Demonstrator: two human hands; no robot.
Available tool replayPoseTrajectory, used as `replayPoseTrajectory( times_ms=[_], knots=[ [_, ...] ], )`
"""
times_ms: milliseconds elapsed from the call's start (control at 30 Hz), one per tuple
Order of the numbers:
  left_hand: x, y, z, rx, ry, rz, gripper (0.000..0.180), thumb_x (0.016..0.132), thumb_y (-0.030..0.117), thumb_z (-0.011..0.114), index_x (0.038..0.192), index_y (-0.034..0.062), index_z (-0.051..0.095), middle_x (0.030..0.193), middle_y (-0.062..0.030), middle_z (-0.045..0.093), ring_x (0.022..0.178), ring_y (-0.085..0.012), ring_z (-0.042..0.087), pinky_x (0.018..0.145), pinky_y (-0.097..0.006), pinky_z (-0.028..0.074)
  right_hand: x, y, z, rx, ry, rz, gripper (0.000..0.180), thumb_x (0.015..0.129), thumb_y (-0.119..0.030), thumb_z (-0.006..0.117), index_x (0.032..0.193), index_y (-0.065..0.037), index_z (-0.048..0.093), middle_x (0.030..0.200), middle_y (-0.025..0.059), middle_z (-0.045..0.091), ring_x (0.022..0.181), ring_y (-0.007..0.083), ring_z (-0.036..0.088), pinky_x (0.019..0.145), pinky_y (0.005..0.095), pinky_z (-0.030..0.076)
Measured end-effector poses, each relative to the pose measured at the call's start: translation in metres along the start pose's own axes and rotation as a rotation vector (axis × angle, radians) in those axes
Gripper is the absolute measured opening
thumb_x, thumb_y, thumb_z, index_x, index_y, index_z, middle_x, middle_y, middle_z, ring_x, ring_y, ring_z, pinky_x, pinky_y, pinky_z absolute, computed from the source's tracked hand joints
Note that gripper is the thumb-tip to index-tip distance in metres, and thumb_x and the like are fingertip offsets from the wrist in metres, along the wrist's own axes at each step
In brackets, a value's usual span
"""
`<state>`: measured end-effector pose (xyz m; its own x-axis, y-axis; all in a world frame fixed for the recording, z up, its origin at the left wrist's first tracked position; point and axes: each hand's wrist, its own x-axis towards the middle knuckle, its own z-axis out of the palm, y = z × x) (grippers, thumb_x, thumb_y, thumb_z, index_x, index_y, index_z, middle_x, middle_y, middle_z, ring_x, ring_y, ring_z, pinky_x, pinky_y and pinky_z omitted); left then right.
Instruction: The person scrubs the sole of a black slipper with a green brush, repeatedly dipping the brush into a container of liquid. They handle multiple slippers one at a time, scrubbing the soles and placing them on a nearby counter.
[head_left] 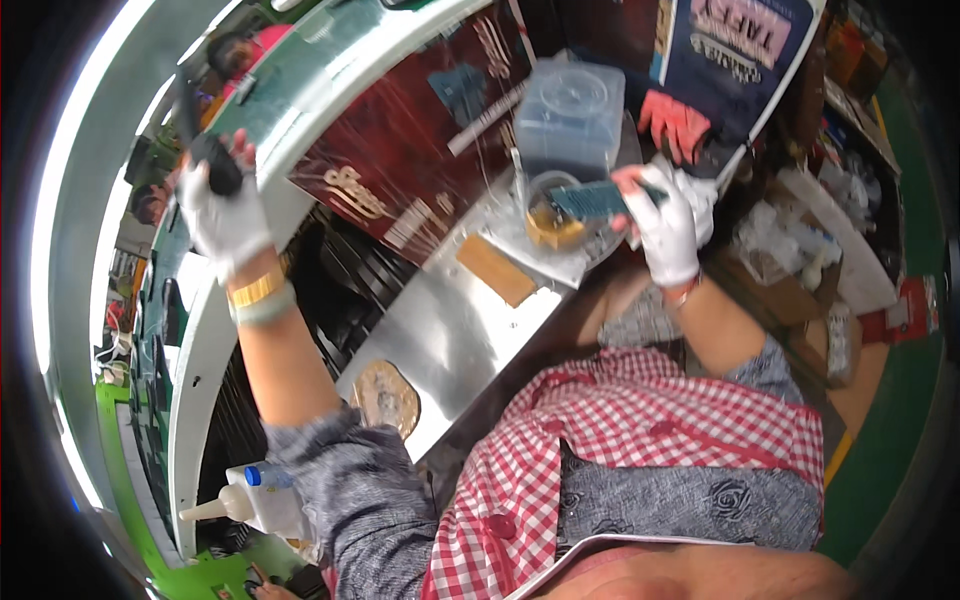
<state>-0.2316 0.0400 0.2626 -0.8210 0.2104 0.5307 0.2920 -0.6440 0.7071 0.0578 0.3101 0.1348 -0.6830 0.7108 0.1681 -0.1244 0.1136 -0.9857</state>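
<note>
My left hand (228,215), in a white glove with bare fingertips, is raised at the far left. Its fingers are closed round a black rounded object (222,165), from which a dark blurred shaft seems to run upward; its kind is unclear. My right hand (668,225), gloved the same way, pinches a dark green flat block (588,201). That block reaches over the edge of a small round container (547,190) with a yellowish-brown piece (556,230) at its front. A tan rectangular bar (496,270) lies on the metal tray (450,345) between my hands.
A clear lidded plastic box (570,115) stands behind the round container. Beside it hangs a pinkish-red glove (675,122). A round brownish disc (386,397) sits at the tray's near end. A white squeeze bottle (262,500) is at lower left. Cartons and plastic bags (780,245) fill the right.
</note>
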Motion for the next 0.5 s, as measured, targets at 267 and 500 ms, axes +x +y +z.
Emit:
replayPoseTrajectory(
  times_ms=[267,500],
  knots=[
    [-0.262,-0.037,0.016,0.156,0.108,-0.448,0.068,0.075,0.01,0.068,0.133,0.0021,0.033,0.104,-0.0095,0.055,0.085,-0.0208,0.059,0.073,-0.033,0.05,0.043,0.049,0.004,-0.187,-0.274,0.009,0.022,0.087,-0.024,0.062,0.095,-0.003,0.064,0.078,0.0003,0.062,0.064,0.0066,0.057,0.054,0.0209,0.047],
    [-0.303,-0.082,0.001,-0.14,0.178,-0.855,0.058,0.078,0.001,0.056,0.131,0.0011,0.034,0.115,-0.0182,0.054,0.108,-0.0358,0.055,0.088,-0.046,0.049,0.055,0.058,0.0,-0.126,-0.268,0.034,0.023,0.085,-0.021,0.064,0.095,-0.001,0.064,0.08,0.0,0.063,0.059,0.006,0.056,0.053,0.0187,0.045]
  ],
)
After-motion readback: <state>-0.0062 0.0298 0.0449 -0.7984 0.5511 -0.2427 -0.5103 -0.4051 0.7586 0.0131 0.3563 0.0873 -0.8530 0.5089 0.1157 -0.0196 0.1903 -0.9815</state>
